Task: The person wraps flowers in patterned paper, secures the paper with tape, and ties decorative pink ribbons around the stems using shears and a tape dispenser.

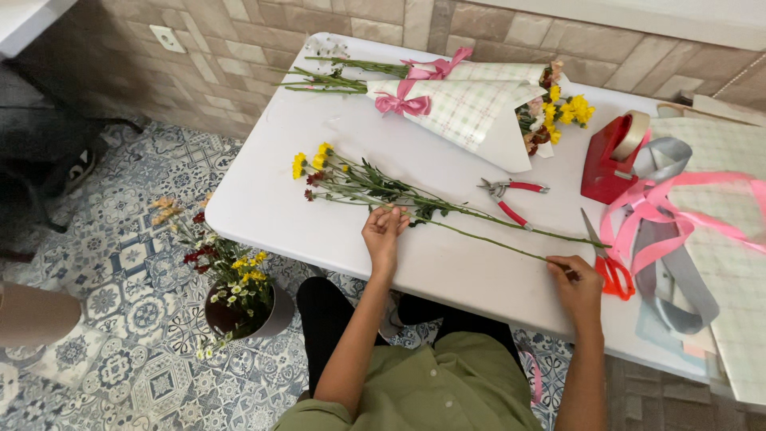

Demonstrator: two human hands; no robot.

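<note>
Wrapping paper sheet [738,263]: cut off at right edge. Scissors [608,263]: handles partly hidden behind right hand [576,289]. Bucket [271,315]: contents mostly obscured by flowers, possibly water.

A loose bunch of cut flowers [375,187] lies flat on the white desk [271,199], running slantwise along its near edge. The heads point toward the left end: small yellow blooms and a few dark red buds, close together. Green leaves cluster at the middle of the bunch. The long, thin, bare green stems [511,239] trail toward the right end, fanning slightly apart. The left hand [384,231] rests on the leafy middle; the right hand [576,286] pinches the stem ends.
</note>
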